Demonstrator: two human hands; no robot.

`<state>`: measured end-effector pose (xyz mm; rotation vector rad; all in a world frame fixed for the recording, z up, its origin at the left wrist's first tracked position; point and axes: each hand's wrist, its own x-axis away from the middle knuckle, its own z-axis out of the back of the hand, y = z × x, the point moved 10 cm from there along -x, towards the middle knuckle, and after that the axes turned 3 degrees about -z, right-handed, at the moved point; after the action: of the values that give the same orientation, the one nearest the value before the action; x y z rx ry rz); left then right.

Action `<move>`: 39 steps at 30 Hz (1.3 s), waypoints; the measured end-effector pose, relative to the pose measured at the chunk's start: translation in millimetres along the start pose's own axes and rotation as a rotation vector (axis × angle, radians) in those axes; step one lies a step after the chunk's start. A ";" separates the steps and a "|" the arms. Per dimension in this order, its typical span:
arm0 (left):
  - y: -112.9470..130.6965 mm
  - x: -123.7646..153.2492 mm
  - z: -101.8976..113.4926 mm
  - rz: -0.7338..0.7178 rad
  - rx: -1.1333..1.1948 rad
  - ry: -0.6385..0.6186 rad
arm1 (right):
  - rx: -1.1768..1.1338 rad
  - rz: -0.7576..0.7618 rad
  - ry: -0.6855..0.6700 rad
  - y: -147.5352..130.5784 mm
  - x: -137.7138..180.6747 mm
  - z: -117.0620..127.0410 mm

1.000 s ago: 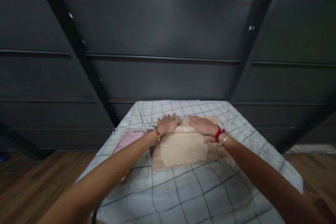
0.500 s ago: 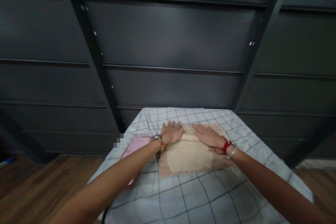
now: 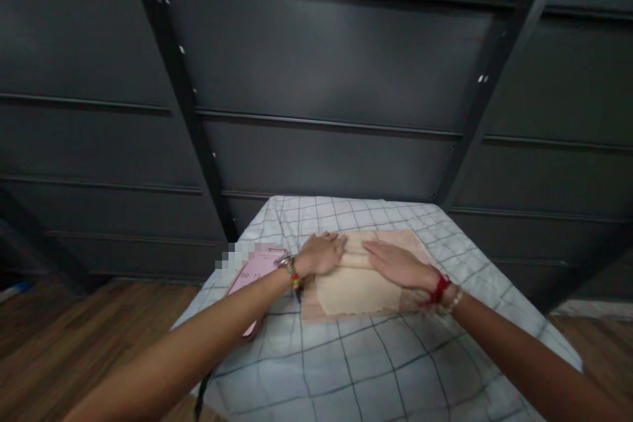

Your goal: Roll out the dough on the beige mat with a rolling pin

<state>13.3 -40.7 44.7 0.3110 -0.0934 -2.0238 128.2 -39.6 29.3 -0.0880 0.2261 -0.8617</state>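
A flat sheet of pale dough (image 3: 357, 291) lies on a tan board (image 3: 403, 241) on a table covered with a checked white cloth (image 3: 346, 362). The dough's far edge is rolled into a thick ridge (image 3: 355, 257). My left hand (image 3: 324, 253) lies flat on the left end of that ridge, fingers stretched out. My right hand (image 3: 398, 264) lies flat on the right end, fingers also straight. A beaded bracelet sits on my left wrist, a red band and a pearl bracelet on my right.
A pink phone (image 3: 254, 270) lies on the cloth just left of the board, under my left forearm. A dark panelled wall (image 3: 316, 79) with slanted black beams rises behind the table. Wooden floor (image 3: 99, 336) shows on the left.
Both hands have drawn back toward me a little along with the rolled edge of dough. The flat part of the sheet looks shorter. The camera has shifted slightly.
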 end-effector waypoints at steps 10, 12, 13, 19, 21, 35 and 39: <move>25.2 67.7 -20.4 0.005 -0.062 -0.020 | 0.007 -0.147 0.257 -24.4 86.8 11.1; 23.7 56.8 -22.2 -0.022 -0.043 -0.030 | 0.003 -0.186 0.250 -21.6 92.6 9.8; 23.1 47.3 -23.1 -0.035 -0.031 -0.047 | 0.005 -0.193 0.244 -20.1 93.9 9.1; 32.0 -28.1 -18.8 -0.039 0.063 -0.147 | 0.121 -0.148 0.190 2.2 77.5 7.6; 39.2 -40.8 -16.8 -0.063 0.077 -0.161 | 0.119 -0.123 0.136 7.0 72.2 2.8; 36.0 -21.0 -28.0 -0.100 0.062 -0.271 | 0.054 -0.088 0.144 -11.9 77.0 15.5; 36.4 -6.2 -28.3 -0.134 0.044 -0.233 | 0.037 -0.051 0.140 -15.6 78.2 10.0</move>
<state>54.8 -49.9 25.9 0.1096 -0.2684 -2.1875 168.1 -109.2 29.0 0.0011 0.3398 -0.9231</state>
